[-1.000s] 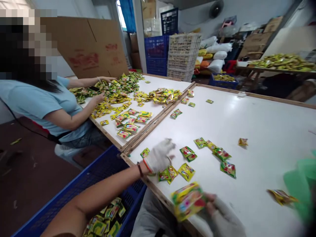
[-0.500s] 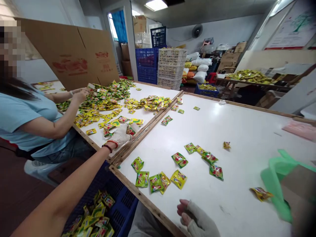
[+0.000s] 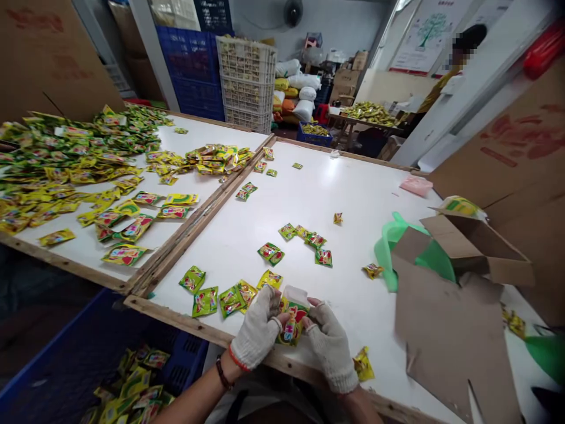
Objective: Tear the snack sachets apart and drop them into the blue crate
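Observation:
A green, yellow and red candy packet [image 3: 291,324] with a pale, see-through upper end stands upright before me at the near edge of the table. My left hand [image 3: 258,327], in a white fingerless glove, closes on its left side. On its right side, the thumb and fingers of my right hand [image 3: 330,344], gloved alike, pinch it. Just beyond my left hand lie small sachets, among them a yellow sachet [image 3: 269,279] and a green sachet [image 3: 230,301]. A twisted yellow sachet [image 3: 363,364] is beside my right hand.
Larger packets [image 3: 126,254] and a big heap of sachets [image 3: 75,147] cover the left table, past a wooden divider [image 3: 194,227]. A blue crate [image 3: 183,347] with packets stands below left. To the right are a green basin [image 3: 388,250], flattened cardboard [image 3: 445,318] and an open carton [image 3: 494,247].
My left hand has come from the left table to the near edge, and a packet is now between both hands. My view has swung right; the co-worker at left is out of sight.

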A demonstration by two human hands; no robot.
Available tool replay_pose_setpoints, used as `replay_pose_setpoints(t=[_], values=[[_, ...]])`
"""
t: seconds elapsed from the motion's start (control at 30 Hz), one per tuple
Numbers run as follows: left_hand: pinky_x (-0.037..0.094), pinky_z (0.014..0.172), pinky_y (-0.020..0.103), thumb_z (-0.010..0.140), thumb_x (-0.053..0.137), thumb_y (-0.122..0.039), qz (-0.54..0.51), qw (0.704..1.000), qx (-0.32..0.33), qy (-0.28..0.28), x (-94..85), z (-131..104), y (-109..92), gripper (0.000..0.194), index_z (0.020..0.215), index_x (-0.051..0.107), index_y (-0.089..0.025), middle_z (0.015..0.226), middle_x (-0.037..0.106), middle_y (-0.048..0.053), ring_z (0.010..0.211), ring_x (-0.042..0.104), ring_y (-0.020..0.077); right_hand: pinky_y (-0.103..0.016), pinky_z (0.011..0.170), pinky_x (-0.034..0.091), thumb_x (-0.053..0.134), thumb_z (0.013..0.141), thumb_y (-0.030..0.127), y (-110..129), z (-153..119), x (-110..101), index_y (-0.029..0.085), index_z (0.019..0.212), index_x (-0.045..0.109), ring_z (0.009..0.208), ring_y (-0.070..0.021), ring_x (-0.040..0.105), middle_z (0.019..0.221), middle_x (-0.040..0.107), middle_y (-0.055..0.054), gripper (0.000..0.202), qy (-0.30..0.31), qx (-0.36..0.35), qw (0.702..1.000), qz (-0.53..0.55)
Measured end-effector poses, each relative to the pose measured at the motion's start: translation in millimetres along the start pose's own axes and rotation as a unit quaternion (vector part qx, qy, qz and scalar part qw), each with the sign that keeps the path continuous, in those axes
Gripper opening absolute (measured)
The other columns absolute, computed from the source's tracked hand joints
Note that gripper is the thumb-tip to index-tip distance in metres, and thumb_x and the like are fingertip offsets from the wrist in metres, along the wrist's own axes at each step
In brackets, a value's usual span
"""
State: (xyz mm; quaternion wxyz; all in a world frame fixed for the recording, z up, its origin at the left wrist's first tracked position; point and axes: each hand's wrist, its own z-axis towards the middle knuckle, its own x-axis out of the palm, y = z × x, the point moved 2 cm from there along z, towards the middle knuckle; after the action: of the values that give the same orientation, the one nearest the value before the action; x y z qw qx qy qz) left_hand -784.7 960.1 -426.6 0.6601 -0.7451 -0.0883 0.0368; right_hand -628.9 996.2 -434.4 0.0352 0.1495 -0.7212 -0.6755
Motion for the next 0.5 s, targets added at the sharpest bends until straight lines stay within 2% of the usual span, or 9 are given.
replay_pose_setpoints(t=[0.1, 0.2, 0.33, 0.4, 0.5], values=[[0.047, 0.083, 0.032, 0.076, 0.057, -0.024, 0.082, 0.995, 0.023, 0.053, -9.0, -1.3, -2.0, 0.03, 0.104, 0.051, -0.017, 0.094, 0.059, 0.006, 0.087, 0.057, 0.0174, -0.041, 0.089, 0.05, 0.06, 0.071, 0.028, -4.6, -4.2, -7.5, 0.017, 0.1, 0.067, 0.096, -0.0251, 0.063, 0.103, 0.068, -0.01, 0.031, 0.001, -0.012, 0.998, -0.07], [0.047, 0.075, 0.028, 0.077, 0.057, -0.026, 0.105, 0.989, 0.028, 0.096, -14.6, -1.9, -5.7, 0.031, 0.106, 0.051, -0.015, 0.084, 0.057, 0.003, 0.077, 0.054, 0.0143, -0.041, 0.087, 0.051, 0.056, 0.074, 0.028, -2.0, -3.2, -6.6, 0.017, 0.097, 0.069, 0.094, -0.0245, 0.063, 0.101, 0.069, -0.009, 0.029, 0.025, -0.016, 0.996, -0.079], [0.044, 0.068, 0.025, 0.078, 0.058, -0.028, 0.143, 0.986, 0.038, 0.082, -14.4, -0.1, -8.2, 0.029, 0.104, 0.052, -0.016, 0.075, 0.051, 0.0, 0.07, 0.049, 0.012, -0.04, 0.087, 0.05, 0.053, 0.078, 0.028, 3.7, 0.4, -1.6, 0.018, 0.098, 0.069, 0.095, -0.0233, 0.063, 0.102, 0.069, -0.007, 0.028, 0.044, -0.03, 0.995, -0.083], [0.044, 0.071, 0.026, 0.08, 0.055, -0.027, 0.15, 0.985, 0.04, 0.075, -13.5, -0.3, -10.3, 0.023, 0.099, 0.053, -0.016, 0.079, 0.053, 0.001, 0.074, 0.051, 0.0131, -0.04, 0.088, 0.05, 0.054, 0.077, 0.028, 3.5, 0.9, -0.4, 0.017, 0.1, 0.068, 0.097, -0.0238, 0.062, 0.103, 0.069, -0.008, 0.029, 0.03, -0.029, 0.996, -0.083], [0.043, 0.078, 0.027, 0.081, 0.053, -0.027, 0.158, 0.981, 0.06, 0.098, -12.8, -2.1, -17.4, 0.016, 0.093, 0.058, -0.017, 0.087, 0.058, 0.002, 0.083, 0.053, 0.0153, -0.039, 0.087, 0.05, 0.055, 0.076, 0.027, 3.9, -1.3, -0.5, 0.016, 0.097, 0.068, 0.095, -0.0238, 0.062, 0.101, 0.069, -0.008, 0.028, 0.008, -0.036, 0.995, -0.09]])
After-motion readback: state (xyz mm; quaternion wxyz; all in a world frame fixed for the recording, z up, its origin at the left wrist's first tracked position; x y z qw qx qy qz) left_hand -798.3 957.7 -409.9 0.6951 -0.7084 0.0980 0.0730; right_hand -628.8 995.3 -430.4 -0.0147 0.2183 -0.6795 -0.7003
